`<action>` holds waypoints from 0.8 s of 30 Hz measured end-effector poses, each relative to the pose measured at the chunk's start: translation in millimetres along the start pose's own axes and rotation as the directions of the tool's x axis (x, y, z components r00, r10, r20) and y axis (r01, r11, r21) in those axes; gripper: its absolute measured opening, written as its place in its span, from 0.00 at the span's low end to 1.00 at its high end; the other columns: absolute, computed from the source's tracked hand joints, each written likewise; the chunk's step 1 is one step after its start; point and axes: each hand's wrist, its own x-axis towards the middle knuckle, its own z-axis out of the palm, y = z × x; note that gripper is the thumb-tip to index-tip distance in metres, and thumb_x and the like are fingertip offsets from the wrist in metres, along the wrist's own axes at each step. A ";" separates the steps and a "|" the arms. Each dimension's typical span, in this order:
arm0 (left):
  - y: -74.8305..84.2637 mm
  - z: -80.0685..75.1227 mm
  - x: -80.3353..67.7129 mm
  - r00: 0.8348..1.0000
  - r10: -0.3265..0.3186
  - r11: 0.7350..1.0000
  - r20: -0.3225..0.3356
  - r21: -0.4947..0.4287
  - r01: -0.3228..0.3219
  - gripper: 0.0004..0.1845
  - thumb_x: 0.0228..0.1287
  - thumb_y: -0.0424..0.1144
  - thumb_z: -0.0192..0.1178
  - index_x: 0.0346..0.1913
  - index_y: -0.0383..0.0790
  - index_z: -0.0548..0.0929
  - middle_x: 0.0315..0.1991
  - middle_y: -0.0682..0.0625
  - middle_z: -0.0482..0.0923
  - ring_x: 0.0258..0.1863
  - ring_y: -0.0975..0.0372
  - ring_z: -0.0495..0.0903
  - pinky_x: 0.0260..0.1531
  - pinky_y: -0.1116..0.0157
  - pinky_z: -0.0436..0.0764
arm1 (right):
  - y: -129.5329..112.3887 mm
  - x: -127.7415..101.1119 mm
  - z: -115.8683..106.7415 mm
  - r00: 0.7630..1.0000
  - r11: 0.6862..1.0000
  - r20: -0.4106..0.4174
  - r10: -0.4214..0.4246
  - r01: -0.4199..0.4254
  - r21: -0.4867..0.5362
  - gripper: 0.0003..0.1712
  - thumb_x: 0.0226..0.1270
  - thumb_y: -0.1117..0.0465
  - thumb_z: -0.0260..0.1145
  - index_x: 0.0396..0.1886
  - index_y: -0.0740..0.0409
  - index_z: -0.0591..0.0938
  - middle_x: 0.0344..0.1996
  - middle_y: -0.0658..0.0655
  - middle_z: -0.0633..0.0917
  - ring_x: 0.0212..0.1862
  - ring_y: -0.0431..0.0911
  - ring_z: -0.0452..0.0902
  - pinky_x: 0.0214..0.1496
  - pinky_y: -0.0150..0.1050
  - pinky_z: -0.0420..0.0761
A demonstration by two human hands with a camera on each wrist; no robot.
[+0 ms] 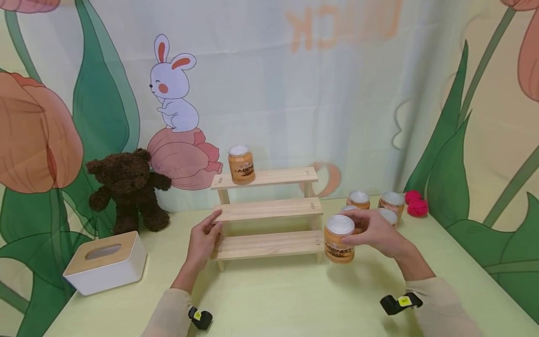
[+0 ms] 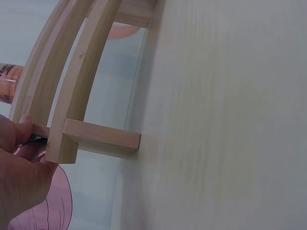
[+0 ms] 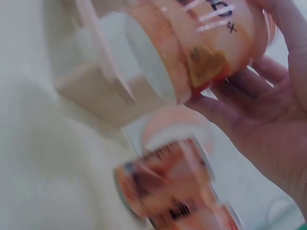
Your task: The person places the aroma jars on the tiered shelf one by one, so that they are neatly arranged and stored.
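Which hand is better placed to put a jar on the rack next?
Probably the right hand: it holds a jar beside the wooden rack, while the left hand holds the rack's opposite end.

We see held jar (image 1: 335, 248) and shelved jar (image 1: 242, 167): orange, dark lettering, whitish tops. Shelf (image 1: 269, 210): pale tan wood, streaked grain. Bear (image 1: 129, 189): solid dark brown. Box (image 1: 111, 276): white, light-brown top. Tabletop (image 1: 278, 299): pale yellow-green. On backdrop (image 1: 261, 103) we spot coral tulips (image 1: 38, 135), green leaves (image 1: 101, 110), white rabbit (image 1: 182, 112). Sleeves (image 1: 168, 311): beige. Wrist devices (image 1: 391, 305): black, yellow patch. Rounded items (image 1: 418, 208): hot pink.
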 end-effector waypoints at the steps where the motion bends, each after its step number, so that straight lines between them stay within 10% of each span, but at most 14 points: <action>1: -0.2 -0.1 -0.4 1.000 -0.001 1.000 -0.001 -0.003 0.001 0.21 0.73 0.35 0.59 0.67 0.42 0.78 0.35 0.46 0.80 0.32 0.55 0.73 0.27 0.70 0.72 | -1.0 2.6 7.1 1.000 1.000 -0.005 0.003 -0.003 0.009 0.31 0.54 0.68 0.79 0.58 0.69 0.79 0.45 0.59 0.85 0.44 0.48 0.82 0.43 0.41 0.83; 12: 1.7 0.5 -2.0 1.000 0.013 1.000 -0.004 0.010 -0.013 0.21 0.74 0.35 0.58 0.67 0.42 0.78 0.35 0.42 0.79 0.31 0.57 0.72 0.27 0.71 0.72 | -10.0 20.5 63.9 0.999 0.999 -0.043 0.013 -0.011 0.042 0.34 0.55 0.63 0.79 0.62 0.65 0.79 0.51 0.63 0.85 0.52 0.51 0.81 0.47 0.41 0.82; 24: 0.9 -0.9 1.3 1.000 -0.026 1.000 0.016 -0.012 0.026 0.22 0.74 0.34 0.57 0.68 0.39 0.76 0.38 0.35 0.78 0.32 0.53 0.73 0.27 0.70 0.71 | -22.5 31.4 75.9 0.992 1.000 -0.123 -0.020 0.017 -0.019 0.34 0.56 0.62 0.79 0.63 0.63 0.79 0.50 0.60 0.85 0.54 0.54 0.81 0.47 0.41 0.82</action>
